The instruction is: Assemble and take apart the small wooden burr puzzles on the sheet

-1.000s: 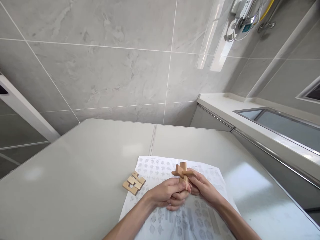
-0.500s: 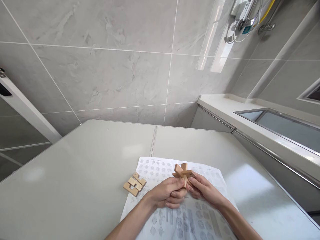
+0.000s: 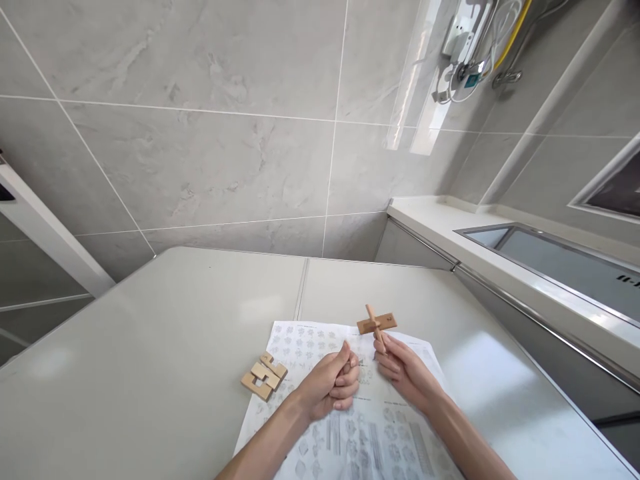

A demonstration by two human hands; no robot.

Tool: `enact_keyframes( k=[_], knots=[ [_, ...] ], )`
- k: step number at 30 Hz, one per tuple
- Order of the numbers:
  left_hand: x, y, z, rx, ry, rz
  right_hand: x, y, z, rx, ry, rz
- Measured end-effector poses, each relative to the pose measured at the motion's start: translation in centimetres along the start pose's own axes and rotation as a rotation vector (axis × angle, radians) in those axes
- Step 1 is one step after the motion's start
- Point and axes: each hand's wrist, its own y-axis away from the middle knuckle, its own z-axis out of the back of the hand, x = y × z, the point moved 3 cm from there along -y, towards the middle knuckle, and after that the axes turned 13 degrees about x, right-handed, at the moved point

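In my right hand [image 3: 403,370], a cross of interlocked wooden puzzle pieces [image 3: 385,323] is pinched by its lower end and raised over the far edge of the paper. A dark mark shows on its wide flat piece. My left hand [image 3: 335,383] is closed in a fist, thumb up, a little apart from the cross. Its curled fingers hide whatever may be inside. Left of that fist, several notched wooden pieces [image 3: 270,375] lie flat against each other, partly on the paper's edge. Under both hands spreads a printed instruction sheet [image 3: 295,343] with rows of small drawings.
The white table [image 3: 165,360] has a seam running back from the paper. Grey wall tiles [image 3: 200,167] rise behind it. At right stands a counter [image 3: 425,220] with a sink [image 3: 540,250]. Cables and an outlet [image 3: 457,37] hang on the wall. A white frame [image 3: 55,227] is at left.
My hands have come apart. The right hand has lifted and turned the wooden cross away from the left, which has closed into a fist. The camera view has shifted slightly.
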Motion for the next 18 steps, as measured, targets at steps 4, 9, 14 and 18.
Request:
enact_keyframes(
  k=[4,9,14,18],
  knots=[
    [-0.2,0.0,-0.2,-0.032,-0.014,0.001,0.5,-0.4,1.9,-0.125,-0.039,0.118],
    [-0.4,0.0,-0.4,-0.048,-0.053,0.011,0.8,-0.5,3.4,-0.193,-0.051,0.241],
    [-0.9,0.1,-1.2,-0.076,-0.249,0.072,1.0,-0.7,4.2,-0.243,-0.053,0.339],
    [-1.6,1.6,-1.9,-0.144,-0.412,0.106,1.4,-0.7,4.4,-0.249,-0.026,0.358]
  ],
)
